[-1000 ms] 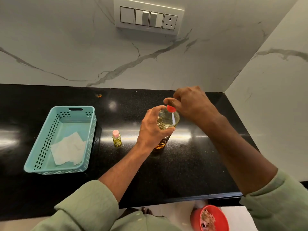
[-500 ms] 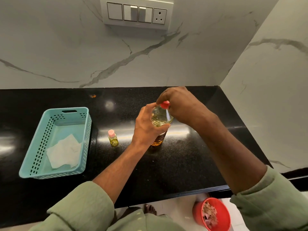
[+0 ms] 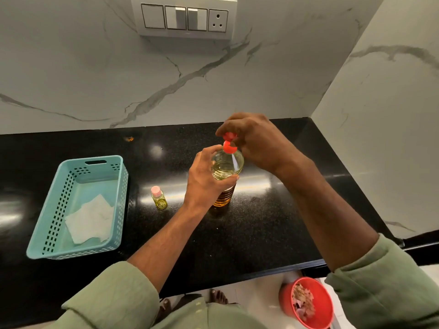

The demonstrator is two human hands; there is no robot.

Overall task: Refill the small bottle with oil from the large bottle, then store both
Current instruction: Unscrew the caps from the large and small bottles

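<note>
Basically, left hand (image 3: 204,176) grip clamped the large bottle (image 3: 225,172) upright on the bench (image 3: 261,222); right hand (image 3: 256,141) grip pinched the red cap (image 3: 230,136). Best lifted straight, bottle steady.

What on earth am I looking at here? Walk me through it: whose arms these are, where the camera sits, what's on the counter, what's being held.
There is no machine here. A person wears a wide-angle camera on the head, looking down, so the two arms in green sleeves are that person's own.

The left hand grips the large bottle of yellow oil, which stands on the black counter. The right hand pinches the red cap at the bottle's top; a red part shows below it on the neck, so it looks lifted or flipped open, though I cannot tell which.

Left of the large bottle stands the small bottle, with its pink cap on and apart from both hands. Further left is a teal basket with white paper lying in it.

Below the counter edge, on the floor, is a red bin.
</note>
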